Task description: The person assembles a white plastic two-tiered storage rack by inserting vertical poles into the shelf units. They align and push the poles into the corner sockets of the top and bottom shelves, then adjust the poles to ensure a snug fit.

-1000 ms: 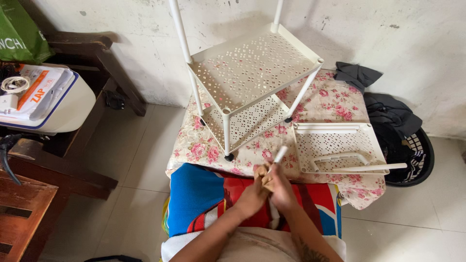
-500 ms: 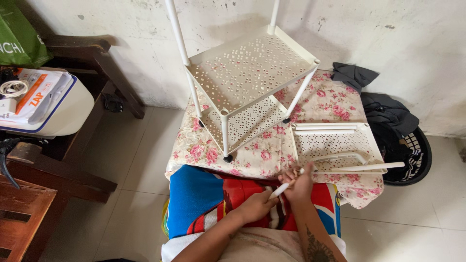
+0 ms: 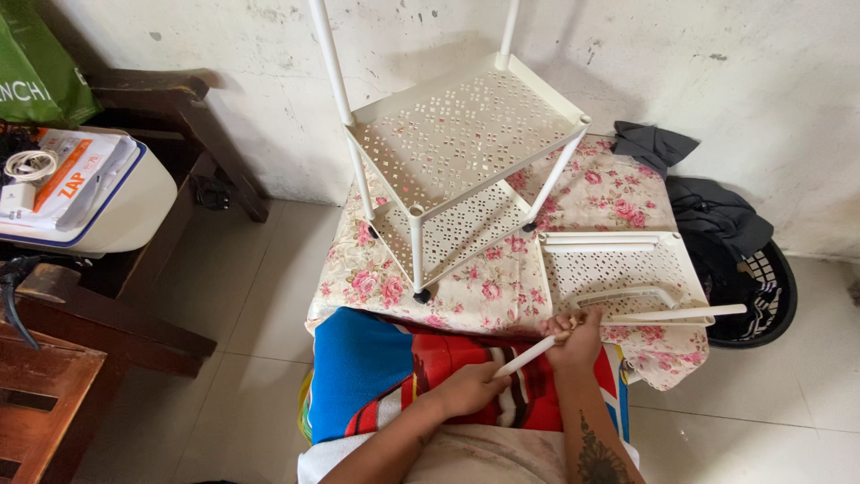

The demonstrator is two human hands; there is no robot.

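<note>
Rod [image 3: 528, 357], white, short, plastic; held slantwise over the lap, above a bright blue-and-red cloth [image 3: 376, 367]. Right hand [image 3: 573, 339] is closed around its upper end; left hand [image 3: 470, 390] pinches its lower end with curled fingers. Just beyond the right hand, a loose perforated white tray [image 3: 618, 269] lies flat on a floral-covered table [image 3: 466, 291], with a long white rod [image 3: 681, 314] resting across its near edge. Left of the tray, a two-tier white perforated rack [image 3: 457, 134] stands on the same table, its legs near the rod. Dark clothes [image 3: 717, 211] and a black basket [image 3: 761, 296] sit at right; a white cooler box [image 3: 116, 202] and wooden furniture [image 3: 54, 385] at left.
</note>
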